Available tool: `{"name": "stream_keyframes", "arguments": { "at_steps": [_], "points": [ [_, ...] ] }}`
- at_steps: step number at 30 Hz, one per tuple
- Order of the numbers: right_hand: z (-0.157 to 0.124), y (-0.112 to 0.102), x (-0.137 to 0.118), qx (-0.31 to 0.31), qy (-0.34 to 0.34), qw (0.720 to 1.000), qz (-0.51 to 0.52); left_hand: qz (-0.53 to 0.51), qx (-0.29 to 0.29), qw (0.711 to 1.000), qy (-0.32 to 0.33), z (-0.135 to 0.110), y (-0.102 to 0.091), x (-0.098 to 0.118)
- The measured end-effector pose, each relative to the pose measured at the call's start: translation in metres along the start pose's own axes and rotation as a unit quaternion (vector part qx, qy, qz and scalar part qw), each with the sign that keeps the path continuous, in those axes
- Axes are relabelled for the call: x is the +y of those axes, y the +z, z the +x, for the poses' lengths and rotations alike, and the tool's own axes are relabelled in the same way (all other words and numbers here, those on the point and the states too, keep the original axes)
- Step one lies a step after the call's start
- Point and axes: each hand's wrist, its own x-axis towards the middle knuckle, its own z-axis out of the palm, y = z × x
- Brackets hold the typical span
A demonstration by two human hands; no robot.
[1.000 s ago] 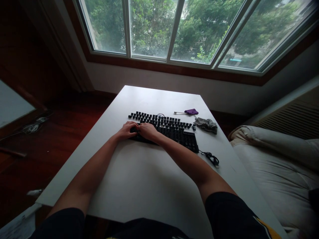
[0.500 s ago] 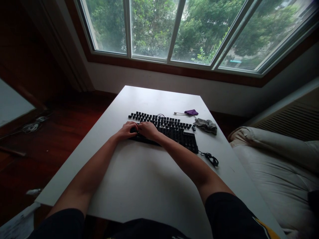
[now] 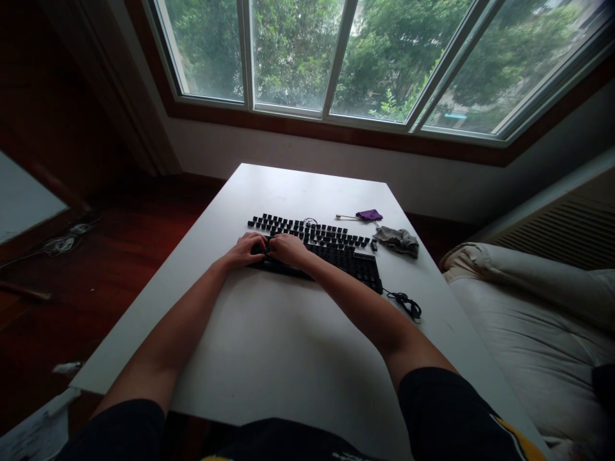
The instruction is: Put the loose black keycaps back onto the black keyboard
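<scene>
A black keyboard (image 3: 346,266) lies across the middle of the white table (image 3: 288,346). Both my hands are at its left end, close together with fingers curled down. My left hand (image 3: 245,251) covers the left corner of the keyboard. My right hand (image 3: 287,250) is just beside it, fingertips bent onto the keys. A small dark thing shows between the two hands; what the fingers pinch is hidden. Rows of loose black keycaps (image 3: 307,230) lie on the table just beyond the keyboard.
A purple cloth (image 3: 369,215) with a thin tool beside it and a crumpled grey cloth (image 3: 398,240) lie past the keyboard's right end. The keyboard's coiled cable (image 3: 406,304) lies at its right. A pale cushioned seat (image 3: 528,307) stands at the right, dark wooden floor at the left.
Hardly anything differs: both hands stay at the keyboard's left end, with only slight shifts of the fingers and of the view.
</scene>
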Motion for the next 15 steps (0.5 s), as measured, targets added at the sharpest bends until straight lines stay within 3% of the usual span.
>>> {"name": "stream_keyframes", "arguments": {
  "at_steps": [4,11,15],
  "points": [
    [0.002,-0.001,-0.003,-0.016,-0.015,1.0,0.004,0.007,-0.003,1.0,0.008,0.0,0.0,-0.001],
    [0.009,0.0,-0.008,-0.031,0.024,0.999,-0.006,0.01,-0.004,1.0,0.003,0.001,-0.002,0.002],
    [0.018,-0.004,-0.002,-0.058,0.001,0.998,0.02,0.005,0.002,1.0,0.001,0.001,-0.001,0.001]
  ]
}}
